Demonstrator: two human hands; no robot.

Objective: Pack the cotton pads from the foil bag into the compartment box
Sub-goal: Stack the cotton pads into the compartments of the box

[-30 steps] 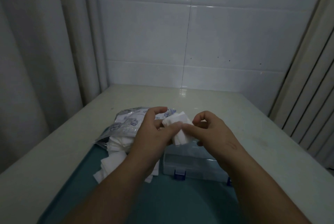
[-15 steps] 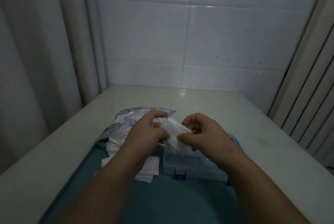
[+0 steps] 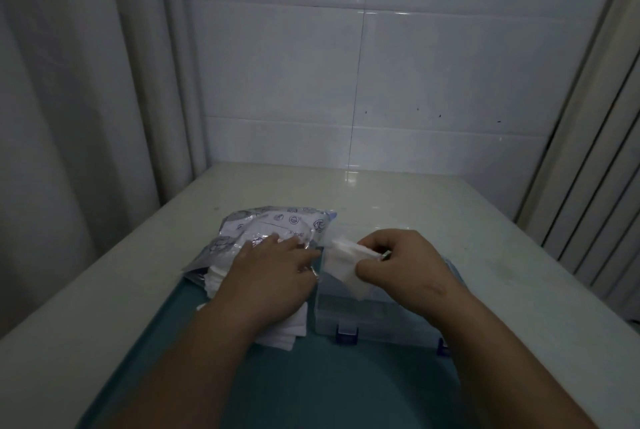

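My right hand (image 3: 401,266) pinches a stack of white cotton pads (image 3: 346,264) between thumb and fingers, just above the clear compartment box (image 3: 374,321) with blue latches. My left hand (image 3: 273,276) lies flat with straight fingers over the loose pile of cotton pads (image 3: 287,335) beside the box, its fingertips near the box's left edge. The foil bag (image 3: 266,231) with printed icons lies behind the left hand, more white pads spilling from its mouth. The box's inside is mostly hidden by my right hand.
Bag, pads and box sit on a teal mat (image 3: 311,387) on a pale table (image 3: 502,255). A tiled wall stands behind, a curtain hangs at the left, and a ribbed panel is at the right.
My left hand let go of the pad stack and dropped left onto the loose pile. My right hand kept the stack and lowered it toward the box.
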